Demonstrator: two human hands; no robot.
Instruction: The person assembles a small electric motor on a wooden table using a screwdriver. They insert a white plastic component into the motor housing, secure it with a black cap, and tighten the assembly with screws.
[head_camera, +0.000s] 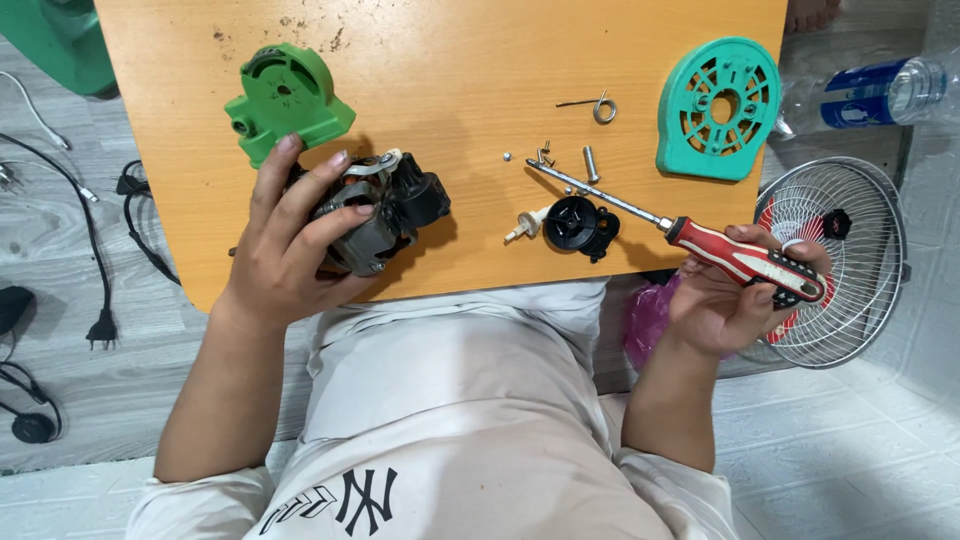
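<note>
Head view: left hand (290, 235) clasps grey-black fan motor (380, 215) on orange wooden table (450, 60). Right hand (735, 295) grips red-handled screwdriver (745, 262), tip near loose screws (545, 155). Disassembly underway; motor needs steady bracing.

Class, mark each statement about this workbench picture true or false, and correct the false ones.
1. The left hand grips the fan motor. True.
2. The right hand holds pliers. False: it holds a red-handled screwdriver.
3. The teal vented cover lies on the wooden table. True.
4. The green housing sits on the floor. False: it lies on the table.
5. The wire fan guard lies on the floor beside the table. True.
</note>
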